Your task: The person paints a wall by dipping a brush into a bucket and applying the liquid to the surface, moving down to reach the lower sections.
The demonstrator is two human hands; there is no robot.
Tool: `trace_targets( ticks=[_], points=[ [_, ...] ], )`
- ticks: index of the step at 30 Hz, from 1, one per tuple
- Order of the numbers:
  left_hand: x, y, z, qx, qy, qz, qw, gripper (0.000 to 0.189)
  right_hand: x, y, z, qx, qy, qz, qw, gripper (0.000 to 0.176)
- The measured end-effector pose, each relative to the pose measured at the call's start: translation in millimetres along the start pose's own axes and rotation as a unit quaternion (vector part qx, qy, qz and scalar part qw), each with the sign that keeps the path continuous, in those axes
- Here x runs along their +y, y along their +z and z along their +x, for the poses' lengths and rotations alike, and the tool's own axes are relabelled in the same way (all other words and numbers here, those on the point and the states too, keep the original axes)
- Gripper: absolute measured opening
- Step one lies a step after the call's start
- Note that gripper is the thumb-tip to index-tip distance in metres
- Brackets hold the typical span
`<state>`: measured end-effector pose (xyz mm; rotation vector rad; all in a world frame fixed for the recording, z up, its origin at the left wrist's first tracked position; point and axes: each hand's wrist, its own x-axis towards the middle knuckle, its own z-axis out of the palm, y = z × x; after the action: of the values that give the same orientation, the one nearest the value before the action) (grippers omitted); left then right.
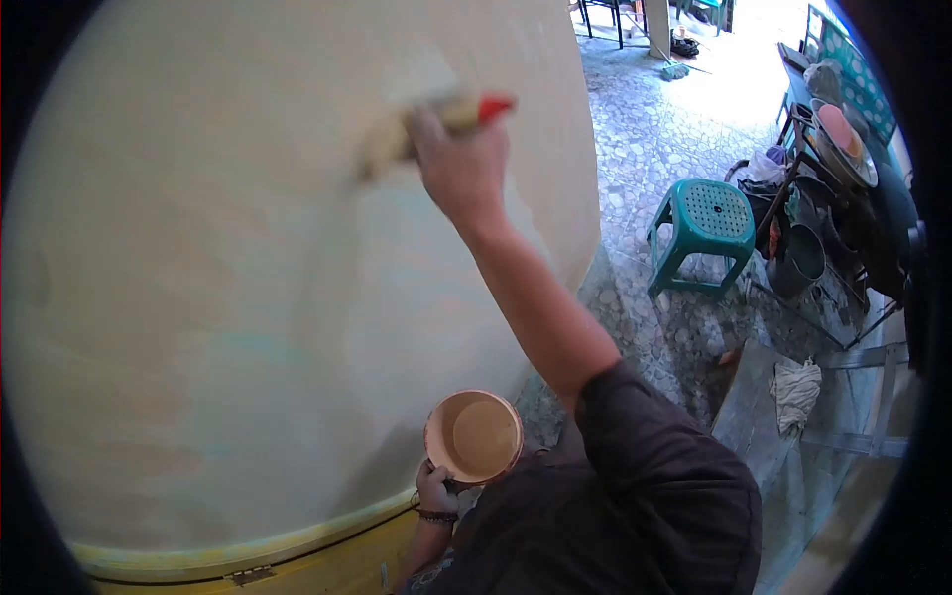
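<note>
Raised against the pale wall [268,327], my right hand [464,164] is closed round a brush [461,114] with a red handle end. Motion blurs the brush; its bristle end is at or near the wall surface. Lower down, my left hand [436,488] grips the rim and side of a round tub [474,436]. The tub is tilted toward the camera and holds some tan liquid. Patchy beige and light green tones cover the wall.
A yellow ledge [297,565] with a hinge runs below the wall. To the right stand a green plastic stool [709,213], a bucket [796,260] and a rack with basins [843,144]. A white cloth [795,395] lies on a grey board [749,402].
</note>
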<state>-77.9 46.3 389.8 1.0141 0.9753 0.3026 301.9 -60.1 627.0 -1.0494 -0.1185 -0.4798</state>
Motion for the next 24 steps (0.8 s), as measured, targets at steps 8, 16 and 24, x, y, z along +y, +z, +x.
trace_targets(
  ticks=[8,16,24],
  points=[
    [0,-13,-6,0.011,-0.010,-0.041,0.999,0.024,138,-64,-60,0.014,0.092,0.168,0.981,0.014],
    [16,-19,-19,0.007,0.014,-0.045,0.999,0.042,148,-72,-66,0.040,0.119,-0.174,0.977,0.012],
    [14,-38,-5,-0.025,-0.034,-0.035,0.999,0.054,76,-36,-31,-0.051,0.071,0.241,0.966,0.020]
  ],
)
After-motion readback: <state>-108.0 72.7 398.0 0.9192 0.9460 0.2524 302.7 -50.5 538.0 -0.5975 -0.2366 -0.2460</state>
